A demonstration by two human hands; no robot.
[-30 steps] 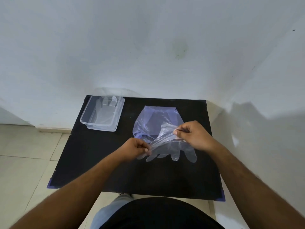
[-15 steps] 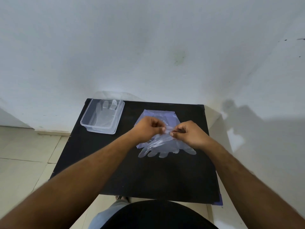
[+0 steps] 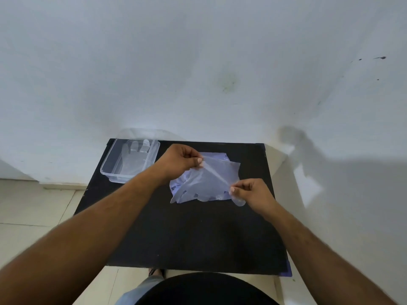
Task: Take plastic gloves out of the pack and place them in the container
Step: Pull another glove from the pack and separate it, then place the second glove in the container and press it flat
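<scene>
A thin clear plastic glove (image 3: 209,181) is stretched between my two hands above the black table (image 3: 193,234). My left hand (image 3: 179,160) pinches its upper edge, and my right hand (image 3: 250,191) pinches its lower right edge. Under the glove lies the bluish glove pack (image 3: 217,156), mostly hidden. More glove fingers (image 3: 182,195) hang out at the lower left. A clear rectangular container (image 3: 130,160) stands at the table's back left corner with a glove (image 3: 134,150) lying inside it.
The table stands against a white wall (image 3: 198,73), with another wall close on the right. Tiled floor (image 3: 33,205) lies to the left. My lap is at the table's near edge.
My hands were pinched together over the pack and have pulled apart, left hand up and back, right hand down and right, spreading a glove flat between them.
</scene>
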